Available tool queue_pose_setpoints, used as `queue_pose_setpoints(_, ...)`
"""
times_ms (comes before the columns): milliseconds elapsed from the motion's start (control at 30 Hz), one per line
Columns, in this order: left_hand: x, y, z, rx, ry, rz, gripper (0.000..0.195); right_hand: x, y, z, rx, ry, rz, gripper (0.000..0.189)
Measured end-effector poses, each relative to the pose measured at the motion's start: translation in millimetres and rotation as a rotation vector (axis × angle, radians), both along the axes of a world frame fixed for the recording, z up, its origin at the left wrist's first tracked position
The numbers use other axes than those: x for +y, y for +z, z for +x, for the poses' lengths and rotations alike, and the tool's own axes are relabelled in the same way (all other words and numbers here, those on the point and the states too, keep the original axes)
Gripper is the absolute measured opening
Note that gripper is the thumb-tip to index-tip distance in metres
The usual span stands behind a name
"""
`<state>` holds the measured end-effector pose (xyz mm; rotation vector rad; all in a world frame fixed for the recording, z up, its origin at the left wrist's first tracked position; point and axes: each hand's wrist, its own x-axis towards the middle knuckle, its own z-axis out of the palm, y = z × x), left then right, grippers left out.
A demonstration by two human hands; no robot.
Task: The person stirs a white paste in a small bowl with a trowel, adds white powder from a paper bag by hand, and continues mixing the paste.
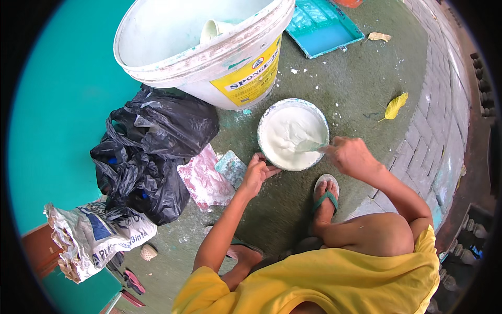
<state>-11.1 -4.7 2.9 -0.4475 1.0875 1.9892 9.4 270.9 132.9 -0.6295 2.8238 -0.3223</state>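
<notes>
A round tub (270,160) of thick white paste (284,129) stands on the ground before me, its rim smeared with dried white and green. My left hand (257,174) steadies the tub at its near left side, with the fingertips against the outer wall. The handle end of a stirring tool is gripped in my right hand (349,155) at the tub's right edge. Its flat greenish blade (308,145), perhaps a putty knife, lies partly sunk in the paste. My fingers hide most of the handle.
A big white bucket (196,82) holding a cup (215,30) stands beyond the tub. Black plastic bags (160,121), a paper sack (106,231) and coated flat pieces (206,176) lie to the left. A turquoise paint tray (327,37) sits at the back right.
</notes>
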Motion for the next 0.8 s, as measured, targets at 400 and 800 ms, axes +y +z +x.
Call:
queue_pose_setpoints(400, 0, -1, -1, 0.002, 0.019, 0.036, 0.035, 36, -15, -44, 0.041, -0.159, -0.062, 0.024)
queue_pose_setpoints(800, 4, 4, -1, -0.001, -0.020, -0.013, 0.044, 42, -72, -7, -0.820, -0.651, -0.829, 0.023)
